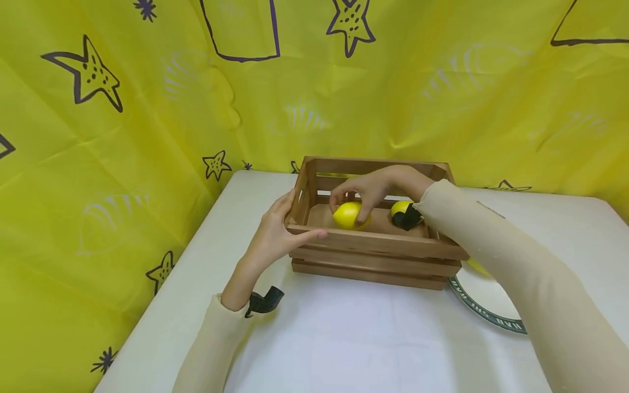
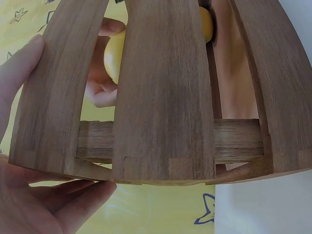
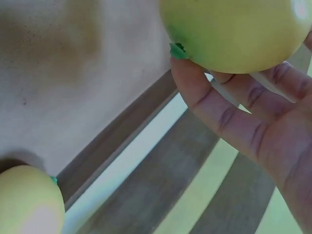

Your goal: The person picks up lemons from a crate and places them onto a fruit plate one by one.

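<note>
A brown slatted wooden crate [image 1: 373, 262] stands on the table. My left hand [image 1: 270, 232] grips its front left corner, thumb over the front rim and fingers along the left end; the left wrist view shows them around the slats [image 2: 165, 97]. Inside the crate, my right hand [image 1: 371, 188] holds a yellow lemon [image 1: 348, 215] between thumb and fingers. From the right wrist, that lemon [image 3: 234, 34] has a green tip, with fingers curled under it. A second lemon [image 1: 400, 207] lies to the right on the crate floor, partly hidden by the dark wrist camera.
Right of the crate is a white plate [image 1: 486, 297] with a green patterned rim. Something yellow [image 1: 476, 267] shows on it, mostly hidden by the right sleeve. A white cloth covers the table [image 1: 344, 327]. Yellow printed curtain [image 1: 275, 93] hangs behind and at left.
</note>
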`<state>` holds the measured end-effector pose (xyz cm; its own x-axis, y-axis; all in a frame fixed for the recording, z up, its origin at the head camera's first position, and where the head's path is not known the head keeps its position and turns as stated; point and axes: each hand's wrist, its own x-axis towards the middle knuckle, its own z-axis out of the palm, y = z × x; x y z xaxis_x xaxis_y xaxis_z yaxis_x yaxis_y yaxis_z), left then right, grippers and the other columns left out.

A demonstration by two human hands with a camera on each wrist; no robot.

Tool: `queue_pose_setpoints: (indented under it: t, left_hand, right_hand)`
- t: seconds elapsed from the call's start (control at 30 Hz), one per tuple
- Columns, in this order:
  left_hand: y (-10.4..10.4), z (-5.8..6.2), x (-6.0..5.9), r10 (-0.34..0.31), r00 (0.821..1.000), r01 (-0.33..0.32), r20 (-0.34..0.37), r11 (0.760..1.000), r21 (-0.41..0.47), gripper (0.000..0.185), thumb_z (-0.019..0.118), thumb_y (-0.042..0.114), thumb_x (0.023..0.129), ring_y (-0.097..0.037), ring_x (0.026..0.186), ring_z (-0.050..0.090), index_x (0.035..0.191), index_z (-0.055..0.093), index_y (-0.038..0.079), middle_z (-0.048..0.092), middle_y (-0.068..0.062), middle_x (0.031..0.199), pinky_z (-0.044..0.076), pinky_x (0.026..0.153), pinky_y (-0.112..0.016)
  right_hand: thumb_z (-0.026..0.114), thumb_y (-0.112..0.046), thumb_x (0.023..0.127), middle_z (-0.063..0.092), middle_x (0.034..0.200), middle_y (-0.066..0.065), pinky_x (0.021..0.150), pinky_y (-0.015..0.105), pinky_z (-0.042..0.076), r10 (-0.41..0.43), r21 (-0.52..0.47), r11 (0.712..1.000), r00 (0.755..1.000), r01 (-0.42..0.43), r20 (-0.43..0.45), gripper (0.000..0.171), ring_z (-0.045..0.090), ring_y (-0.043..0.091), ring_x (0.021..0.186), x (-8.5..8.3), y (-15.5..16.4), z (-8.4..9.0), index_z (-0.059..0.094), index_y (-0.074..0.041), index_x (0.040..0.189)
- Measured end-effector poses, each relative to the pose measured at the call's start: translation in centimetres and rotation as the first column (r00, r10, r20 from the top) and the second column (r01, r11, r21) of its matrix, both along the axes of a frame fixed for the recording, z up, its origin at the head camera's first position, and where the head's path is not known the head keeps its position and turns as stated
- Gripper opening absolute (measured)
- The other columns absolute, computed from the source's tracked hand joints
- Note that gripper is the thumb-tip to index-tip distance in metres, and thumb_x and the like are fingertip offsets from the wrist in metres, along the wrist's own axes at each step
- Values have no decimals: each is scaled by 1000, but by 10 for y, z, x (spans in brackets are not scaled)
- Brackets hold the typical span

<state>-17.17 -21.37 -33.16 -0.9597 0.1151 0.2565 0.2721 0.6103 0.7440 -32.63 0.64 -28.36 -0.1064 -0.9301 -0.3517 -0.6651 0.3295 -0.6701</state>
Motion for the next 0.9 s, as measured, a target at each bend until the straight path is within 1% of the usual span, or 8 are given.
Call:
queue_pose_setpoints:
  t: [0.17,0.3,0.4,0.53,0.63,0.9]
  left_hand:
    - [2,0,0,-6,1000,6,-2,1000,6,105,86,39,73,-33,140,35,155,27,9,33,-11,156,38,108,-54]
    - [1,-1,1,-21,1000,21,-3,1000,17,105,86,42,73,-30,140,35,155,27,14,33,-7,156,38,108,-53]
    - [1,-1,1,-23,1000,23,-13,1000,19,104,86,44,72,-27,140,36,155,29,15,34,-5,155,38,109,-51]
    - [2,-1,1,-18,1000,18,-25,1000,23,104,86,43,72,-26,140,36,154,30,14,35,-5,155,37,110,-49]
    - [1,0,1,-18,1000,18,-20,1000,24,105,86,44,71,-26,141,35,155,29,14,34,-5,155,36,110,-48]
    - [1,-1,3,-18,1000,18,-6,1000,23,107,86,46,71,-26,141,34,155,27,13,33,-6,156,36,111,-49]
  right_hand:
    - [72,-10,75,55,107,4,86,38,43,-14,14,1000,1000,15,-21,42,49,22,98,1,6,7,55,-8,114]
    - [71,-9,75,55,104,4,84,36,43,-14,43,999,999,16,-47,41,49,21,96,5,10,14,56,-9,112]
    - [71,-7,75,55,102,4,81,34,44,-63,75,995,997,66,-39,41,49,22,94,9,15,23,56,-11,112]
    - [73,-7,74,56,102,5,83,35,44,-67,58,996,996,71,-65,41,50,22,95,14,21,33,56,-10,112]
    - [74,-11,74,57,103,5,88,37,43,-33,25,999,992,36,-120,42,51,22,96,16,25,39,57,-9,112]
    - [75,-15,74,58,107,4,91,40,43,-57,-4,998,988,57,-146,46,51,23,99,23,40,52,57,-9,115]
